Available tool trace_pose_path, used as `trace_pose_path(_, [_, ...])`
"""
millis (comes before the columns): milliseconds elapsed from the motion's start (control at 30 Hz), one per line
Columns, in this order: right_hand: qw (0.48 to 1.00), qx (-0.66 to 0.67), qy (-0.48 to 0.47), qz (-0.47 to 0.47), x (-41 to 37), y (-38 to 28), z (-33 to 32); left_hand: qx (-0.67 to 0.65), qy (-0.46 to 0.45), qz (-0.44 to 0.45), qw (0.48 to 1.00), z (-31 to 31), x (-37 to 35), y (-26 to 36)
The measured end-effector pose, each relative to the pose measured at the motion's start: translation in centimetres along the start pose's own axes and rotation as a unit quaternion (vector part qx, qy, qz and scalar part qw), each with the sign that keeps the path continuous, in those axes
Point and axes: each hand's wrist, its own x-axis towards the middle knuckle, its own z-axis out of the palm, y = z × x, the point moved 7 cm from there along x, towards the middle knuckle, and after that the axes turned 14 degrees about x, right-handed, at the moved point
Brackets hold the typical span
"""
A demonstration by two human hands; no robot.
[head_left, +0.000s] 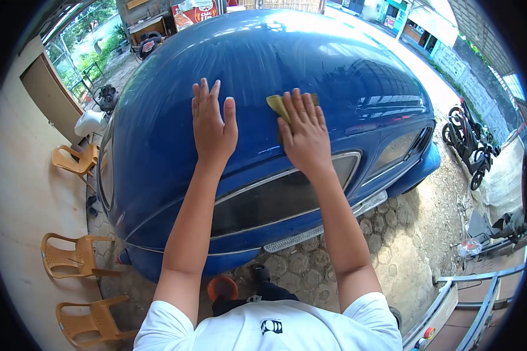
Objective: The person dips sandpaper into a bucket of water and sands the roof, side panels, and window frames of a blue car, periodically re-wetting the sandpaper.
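Observation:
A blue car [240, 76] with a rounded roof fills the middle of the head view, its paint marked with pale streaks and glossy reflections. My right hand [304, 131] presses a yellow-green cloth [277, 107] against the roof above the side window. The cloth sticks out past the fingers on the left and at the top, while the rest lies hidden under the palm. To its left, my left hand [213, 126] is open, fingers up and thumb apart, over the roof with nothing in it.
An orange bucket [223, 288] stands by my feet. Yellow plastic chairs [76, 255] line the wall at left. Motorcycles [469, 140] are parked at right, above a metal frame [468, 304]. Below the car's window runs a metal running board [293, 239].

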Motion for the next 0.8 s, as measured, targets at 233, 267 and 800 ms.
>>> trace_pose_path(233, [0.997, -0.017, 0.067, 0.036, 3.6, 0.5, 1.3, 0.058, -0.009, -0.041, 0.997, 0.3, 0.0, -0.8])
trace_pose_path(267, [0.999, 0.013, 0.037, -0.015, 2.9, -2.4, 2.5, 0.031, -0.007, -0.048, 0.998, 0.3, -0.1, -1.1])
trace_pose_path(800, [0.983, 0.053, -0.031, -0.176, 3.3, -10.0, 6.1, 0.026, 0.055, -0.016, 0.998, -2.3, 0.4, -4.5])
